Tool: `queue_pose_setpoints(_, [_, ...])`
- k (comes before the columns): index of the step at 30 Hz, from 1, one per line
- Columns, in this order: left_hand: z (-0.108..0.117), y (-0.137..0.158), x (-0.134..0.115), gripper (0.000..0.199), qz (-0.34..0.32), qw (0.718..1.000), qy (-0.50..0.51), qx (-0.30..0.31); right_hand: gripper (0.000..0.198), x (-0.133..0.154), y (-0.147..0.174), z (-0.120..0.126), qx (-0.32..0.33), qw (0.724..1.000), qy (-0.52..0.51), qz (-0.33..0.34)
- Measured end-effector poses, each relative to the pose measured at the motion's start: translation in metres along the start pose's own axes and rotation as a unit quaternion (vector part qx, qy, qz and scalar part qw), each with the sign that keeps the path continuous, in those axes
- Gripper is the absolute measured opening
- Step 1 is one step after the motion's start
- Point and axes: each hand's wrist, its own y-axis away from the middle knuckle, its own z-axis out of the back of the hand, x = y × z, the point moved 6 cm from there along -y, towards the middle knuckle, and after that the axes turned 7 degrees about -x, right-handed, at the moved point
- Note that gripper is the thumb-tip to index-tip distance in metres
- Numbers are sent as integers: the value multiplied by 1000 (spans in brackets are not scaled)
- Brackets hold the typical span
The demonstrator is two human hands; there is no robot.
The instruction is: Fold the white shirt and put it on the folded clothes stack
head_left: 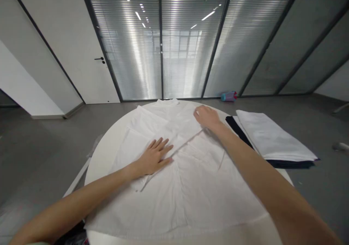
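Note:
A white collared shirt [166,201] lies spread over a round table, collar at the far edge and hem towards me. One sleeve is folded across the body, with its cuff at the lower left. My left hand [156,156] rests flat on the shirt near its middle, fingers spread. At the shirt's far right shoulder, my right hand [207,117] has its fingers curled down and closed on the cloth. The fingertips there are partly hidden. Creases and a slanting fabric edge run between the two hands.
The round white table [105,157] shows around the shirt. A stack of folded white and dark cloth [278,136] overhangs its right edge. Beyond stand a glass partition with blinds [182,56] and a white door [73,48]. A blue and pink object [229,96] lies on the floor.

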Motion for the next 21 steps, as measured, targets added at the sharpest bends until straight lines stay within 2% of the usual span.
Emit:
queue_pose_setpoints(2, [-4,4,-1,64,12,1000,-7,-9,59,12,-17,-22,1,1000,-15,16])
queue_pose_setpoints(4, [-7,7,-2,66,17,1000,-14,-15,68,14,-30,-56,43,999,-21,4])
queue_pose_setpoints(7, [-8,11,-4,68,21,999,-26,-20,73,-1,-40,-103,110,992,-30,-46])
queue_pose_setpoints(9, [-8,14,-5,69,21,999,-32,-17,73,-15,-45,-119,127,989,-33,-62])
queue_pose_setpoints(15, [-7,17,-7,70,18,999,-32,-26,78,-40,-64,-129,130,987,-39,-89])
queue_pose_setpoints(19, [-7,15,-6,71,20,999,-37,-28,75,-39,-66,-125,105,989,-31,-98])
queue_pose_setpoints(21, [-8,14,-6,70,22,999,-41,-24,72,-31,-63,-114,75,994,-4,-74])
